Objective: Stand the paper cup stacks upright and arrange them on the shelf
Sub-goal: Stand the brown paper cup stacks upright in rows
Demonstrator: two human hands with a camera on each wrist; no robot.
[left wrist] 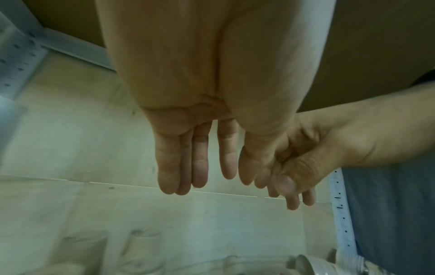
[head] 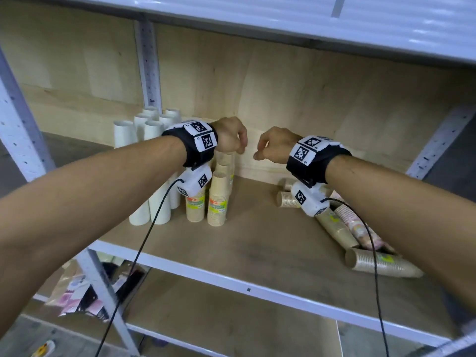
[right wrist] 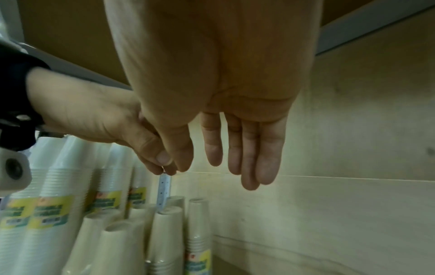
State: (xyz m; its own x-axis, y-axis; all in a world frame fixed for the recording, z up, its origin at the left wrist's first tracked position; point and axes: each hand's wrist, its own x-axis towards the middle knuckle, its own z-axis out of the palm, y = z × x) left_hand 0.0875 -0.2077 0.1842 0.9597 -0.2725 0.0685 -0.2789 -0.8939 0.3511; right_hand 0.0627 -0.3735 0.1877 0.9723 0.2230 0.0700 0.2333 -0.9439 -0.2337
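Note:
Both my hands hover side by side over the middle of the shelf board [head: 257,240], holding nothing. My left hand [head: 238,146] hangs just above the upright brown labelled cup stacks [head: 217,202], fingers loosely down [left wrist: 200,167]. My right hand [head: 260,153] is a short gap to its right, fingers relaxed [right wrist: 247,158]. Tall white cup stacks [head: 152,202] stand upright at the left. At the right, a brown stack [head: 334,228], a pink patterned stack [head: 358,225] and another brown stack [head: 381,264] lie on their sides. The upright stacks [right wrist: 54,214] also show below the hands in the right wrist view.
The upper shelf [head: 309,19] hangs close overhead. White perforated uprights [head: 149,68] stand at the back and the left front [head: 15,119]. A white rail [head: 231,276] edges the board. Packaged goods [head: 77,292] lie on the lower shelf. Bare board lies between the upright and lying stacks.

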